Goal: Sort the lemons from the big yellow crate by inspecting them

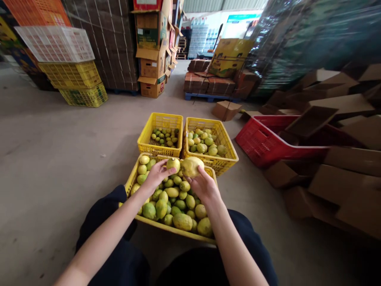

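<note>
My left hand (158, 173) grips a small yellow-green lemon (173, 164). A larger, pale yellow lemon (192, 167) is held in my right hand (206, 187), close beside the first one. Both fruits are above the near yellow crate (171, 229), which is full of green and yellow lemons of mixed sizes. Behind it stand two more yellow crates: the left one (143, 135) contains small greenish lemons, and the right one (230, 147) contains larger, yellower ones.
To the right, a red crate (253, 143) sits among piled open cardboard boxes (342, 186). Stacked plastic crates (74, 75) stand at the far left. Cartons on a blue pallet (205, 96) and a wrapped stack lie behind.
</note>
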Demonstrator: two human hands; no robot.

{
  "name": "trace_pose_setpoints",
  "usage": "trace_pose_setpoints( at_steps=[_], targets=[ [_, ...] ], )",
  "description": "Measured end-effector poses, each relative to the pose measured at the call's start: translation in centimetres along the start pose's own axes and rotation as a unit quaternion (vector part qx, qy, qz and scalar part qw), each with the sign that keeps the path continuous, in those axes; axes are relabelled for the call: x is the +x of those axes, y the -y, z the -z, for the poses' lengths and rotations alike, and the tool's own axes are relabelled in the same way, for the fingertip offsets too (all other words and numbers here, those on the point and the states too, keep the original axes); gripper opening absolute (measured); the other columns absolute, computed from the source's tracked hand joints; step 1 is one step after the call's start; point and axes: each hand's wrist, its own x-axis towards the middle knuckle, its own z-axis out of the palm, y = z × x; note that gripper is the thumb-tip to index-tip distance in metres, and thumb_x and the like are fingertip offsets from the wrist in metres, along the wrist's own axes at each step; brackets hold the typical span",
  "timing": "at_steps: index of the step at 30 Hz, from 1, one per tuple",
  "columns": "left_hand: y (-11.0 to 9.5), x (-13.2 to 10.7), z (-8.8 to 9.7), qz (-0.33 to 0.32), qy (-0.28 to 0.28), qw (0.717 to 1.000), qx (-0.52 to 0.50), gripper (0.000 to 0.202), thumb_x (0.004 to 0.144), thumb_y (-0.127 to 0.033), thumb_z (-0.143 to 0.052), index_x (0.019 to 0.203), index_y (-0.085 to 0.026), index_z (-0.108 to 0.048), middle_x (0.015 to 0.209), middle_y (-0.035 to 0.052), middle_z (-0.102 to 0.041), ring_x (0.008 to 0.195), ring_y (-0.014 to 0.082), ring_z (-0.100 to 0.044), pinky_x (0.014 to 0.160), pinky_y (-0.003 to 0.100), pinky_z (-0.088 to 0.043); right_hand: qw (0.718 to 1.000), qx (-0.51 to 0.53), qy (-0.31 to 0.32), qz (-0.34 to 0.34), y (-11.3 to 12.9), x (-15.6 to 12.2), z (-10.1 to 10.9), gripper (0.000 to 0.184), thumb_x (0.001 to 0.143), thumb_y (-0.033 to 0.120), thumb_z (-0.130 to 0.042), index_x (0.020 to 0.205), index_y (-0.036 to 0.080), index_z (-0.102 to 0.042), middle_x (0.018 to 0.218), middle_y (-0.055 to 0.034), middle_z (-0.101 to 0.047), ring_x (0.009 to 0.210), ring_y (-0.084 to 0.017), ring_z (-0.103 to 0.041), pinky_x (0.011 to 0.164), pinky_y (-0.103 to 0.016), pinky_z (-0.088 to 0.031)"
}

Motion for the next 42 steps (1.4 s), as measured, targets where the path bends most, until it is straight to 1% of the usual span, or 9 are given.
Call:
trace_pose_setpoints(
  at_steps=[3, 8, 12, 15, 19, 23, 26, 32, 42],
  targets=[
    [-0.1, 0.1, 0.0, -0.001, -0.004, 1.000, -0.012, 0.060, 0.059, -0.047, -0.088, 0.106, -0.014, -0.071, 0.104, 0.0096, -0.074, 0.103, 0.0265, -0.066, 0.098, 0.039, -0.046, 0.999, -0.001, -0.009, 0.045, -0.2, 0.1, -0.2, 0.041, 0.056, 0.036, -0.089, 0.090, 0.026, -0.070, 0.097, -0.0004, -0.077, 0.096, -0.022, -0.071, 0.087, -0.037, -0.059],
    [-0.2, -0.1, -0.1, 0.001, 0.000, 1.000, -0.018, 0.058, 0.057, -0.044, -0.090, 0.103, -0.014, -0.072, 0.102, 0.0093, -0.074, 0.101, 0.0262, -0.066, 0.098, 0.040, -0.046, 0.993, -0.086, -0.014, 0.084, -0.8, 0.3, 0.0, 0.054, 0.050, 0.049, -0.090, 0.094, 0.023, -0.071, 0.092, -0.0031, -0.076, 0.083, -0.022, -0.071, 0.076, -0.035, -0.060],
    [-0.6, 0.0, 0.4, -0.008, -0.019, 1.000, -0.009, 0.059, 0.053, -0.039, -0.092, 0.104, -0.016, -0.072, 0.103, 0.0079, -0.074, 0.102, 0.0264, -0.066, 0.094, 0.038, -0.048, 0.960, -0.244, -0.003, 0.138, -0.7, -0.4, -0.1, 0.058, 0.045, 0.032, -0.093, 0.098, 0.022, -0.072, 0.093, -0.0024, -0.076, 0.085, -0.023, -0.070, 0.080, -0.034, -0.057],
    [-0.9, 0.1, 0.8, -0.015, -0.032, 0.999, 0.013, 0.060, 0.052, -0.039, -0.092, 0.105, -0.017, -0.072, 0.104, 0.0073, -0.073, 0.098, 0.0252, -0.066, 0.090, 0.036, -0.050, 0.939, -0.306, -0.009, 0.154, -0.6, -0.9, -0.6, 0.057, 0.043, 0.025, -0.093, 0.096, 0.022, -0.072, 0.088, -0.0011, -0.076, 0.082, -0.023, -0.069, 0.077, -0.034, -0.057],
    [-0.7, 0.2, 0.9, -0.033, -0.026, 0.998, 0.044, 0.060, 0.055, -0.039, -0.090, 0.108, -0.018, -0.072, 0.107, 0.0081, -0.072, 0.095, 0.0231, -0.066, 0.087, 0.035, -0.051, 0.929, -0.313, -0.019, 0.197, -0.4, -1.0, -1.0, 0.055, 0.048, 0.026, -0.091, 0.099, 0.022, -0.071, 0.093, -0.0013, -0.075, 0.087, -0.023, -0.067, 0.081, -0.034, -0.057],
    [-0.5, 0.1, 0.8, -0.068, -0.005, 0.995, 0.079, 0.055, 0.060, -0.040, -0.088, 0.109, -0.021, -0.073, 0.114, 0.0082, -0.069, 0.095, 0.0217, -0.065, 0.085, 0.032, -0.052, 0.918, -0.329, -0.035, 0.220, 0.3, -1.3, -1.1, 0.062, 0.044, 0.023, -0.092, 0.102, 0.023, -0.068, 0.095, -0.0018, -0.073, 0.089, -0.024, -0.067, 0.082, -0.036, -0.056],
    [-0.5, -0.2, 1.0, -0.107, 0.012, 0.986, 0.126, 0.053, 0.061, -0.037, -0.088, 0.111, -0.025, -0.074, 0.116, 0.0073, -0.066, 0.101, 0.0231, -0.063, 0.088, 0.032, -0.051, 0.903, -0.365, -0.015, 0.228, 0.9, -1.6, -0.9, 0.070, 0.040, 0.020, -0.093, 0.104, 0.025, -0.067, 0.096, -0.0011, -0.072, 0.091, -0.025, -0.066, 0.086, -0.037, -0.056],
    [-0.8, -0.4, 1.3, -0.155, 0.036, 0.971, 0.180, 0.058, 0.063, -0.032, -0.088, 0.118, -0.030, -0.072, 0.113, 0.0058, -0.062, 0.106, 0.0239, -0.060, 0.090, 0.033, -0.051, 0.885, -0.392, 0.018, 0.249, 1.1, -1.9, -0.4, 0.070, 0.045, 0.021, -0.092, 0.109, 0.027, -0.065, 0.107, -0.0017, -0.069, 0.099, -0.025, -0.064, 0.092, -0.038, -0.053],
    [-0.4, -0.5, 1.0, -0.180, 0.039, 0.961, 0.206, 0.055, 0.067, -0.030, -0.086, 0.120, -0.030, -0.071, 0.113, 0.0060, -0.061, 0.106, 0.0228, -0.058, 0.089, 0.031, -0.050, 0.872, -0.409, 0.034, 0.267, 1.3, -1.9, -0.2, 0.066, 0.049, 0.020, -0.089, 0.110, 0.027, -0.064, 0.111, -0.0015, -0.068, 0.101, -0.025, -0.062, 0.095, -0.038, -0.050]
  ],
)
